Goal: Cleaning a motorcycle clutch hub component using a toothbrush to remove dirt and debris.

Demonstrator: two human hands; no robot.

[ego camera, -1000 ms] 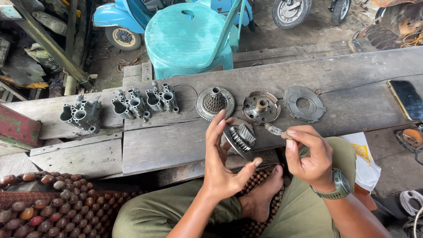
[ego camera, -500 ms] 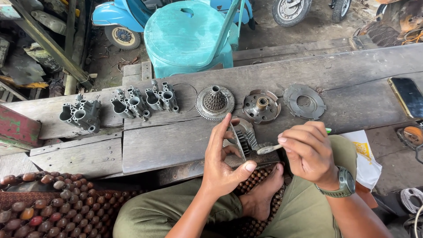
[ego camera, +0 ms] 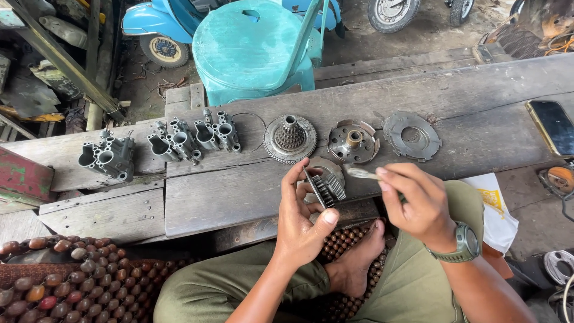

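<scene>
My left hand (ego camera: 302,218) grips a round metal clutch part (ego camera: 327,181) with ribbed teeth, tilted on edge over the front of the wooden bench (ego camera: 227,191). My right hand (ego camera: 418,203) holds a small brush (ego camera: 361,173), its bristled tip touching the upper right side of the part. A watch sits on my right wrist. Behind the hands lie a toothed clutch gear (ego camera: 290,138), a round hub (ego camera: 353,142) and a flat metal plate (ego camera: 411,135) in a row.
Three grey metal castings (ego camera: 107,158) (ego camera: 172,142) (ego camera: 218,133) lie on the bench's left. A phone (ego camera: 553,125) rests at the right end. A teal plastic stool (ego camera: 254,45) stands behind the bench. I sit on a beaded mat (ego camera: 66,281).
My left hand has turned the clutch part more on edge and lifted it slightly. My right hand has brought the brush from beside the part onto its upper side.
</scene>
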